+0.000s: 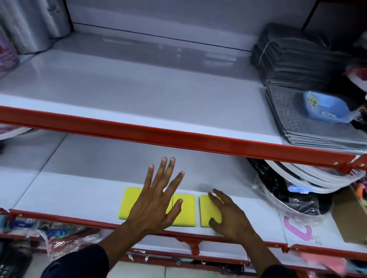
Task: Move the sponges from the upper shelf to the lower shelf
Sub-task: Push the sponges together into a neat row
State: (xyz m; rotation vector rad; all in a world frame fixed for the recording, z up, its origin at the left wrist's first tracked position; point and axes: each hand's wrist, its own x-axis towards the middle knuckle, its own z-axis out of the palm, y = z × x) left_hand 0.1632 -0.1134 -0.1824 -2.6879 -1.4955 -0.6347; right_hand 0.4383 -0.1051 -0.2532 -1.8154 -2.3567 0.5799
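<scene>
Three yellow sponges lie flat in a row near the front edge of the lower shelf [75,194]. My left hand [158,196] hovers with spread fingers over the left sponge [130,202] and the middle sponge [185,212], holding nothing. My right hand [228,216] rests with fingers apart on the right sponge [206,210], covering most of it. The upper shelf [125,93] shows bare white surface across its middle, with no sponges in sight.
Grey mats [309,123] with a blue tray [326,108] and a stack of dark cloths [292,60] fill the upper shelf's right. Shiny rolls [27,18] stand at its left. Wrapped plates [308,180] and a pink item [297,228] sit at the lower right.
</scene>
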